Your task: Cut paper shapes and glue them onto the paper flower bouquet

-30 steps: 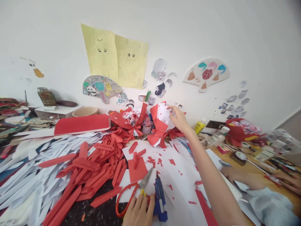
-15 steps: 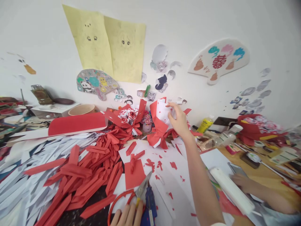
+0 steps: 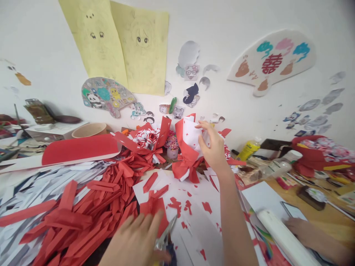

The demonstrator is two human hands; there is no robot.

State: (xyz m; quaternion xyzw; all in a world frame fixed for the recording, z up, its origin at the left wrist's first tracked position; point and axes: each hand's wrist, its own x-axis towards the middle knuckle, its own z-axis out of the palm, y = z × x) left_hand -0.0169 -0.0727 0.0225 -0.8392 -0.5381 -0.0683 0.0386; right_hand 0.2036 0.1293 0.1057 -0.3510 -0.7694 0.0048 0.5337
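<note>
My right hand (image 3: 212, 147) is at the right side of a standing paper bouquet wrap (image 3: 191, 133), red outside and white with small red shapes inside. Its curved fingers and thumb are apart and overlap the paper edge. My left hand (image 3: 135, 236), blurred, reaches over a red paper sheet (image 3: 163, 221) with its fingers stretched out. Beneath and beside it lie scissors (image 3: 169, 229), their handles hidden. A second red-wrapped bouquet (image 3: 148, 138) of red and white paper flowers stands to the left, and a small flower pot (image 3: 172, 152) sits between the two.
Folded red paper strips (image 3: 74, 221) and white strips (image 3: 30, 192) heap on the left. White sheets (image 3: 194, 221) with red scraps cover the middle. Another person's hand (image 3: 302, 229) is by a phone (image 3: 294, 210) and a white roll (image 3: 285, 236). A yellow bottle (image 3: 251, 147) stands near the wall.
My left hand has moved up and forward from the scissors' handles to above the red sheet. My right hand stays by the wrap, its fingers slightly shifted. The view has moved a little.
</note>
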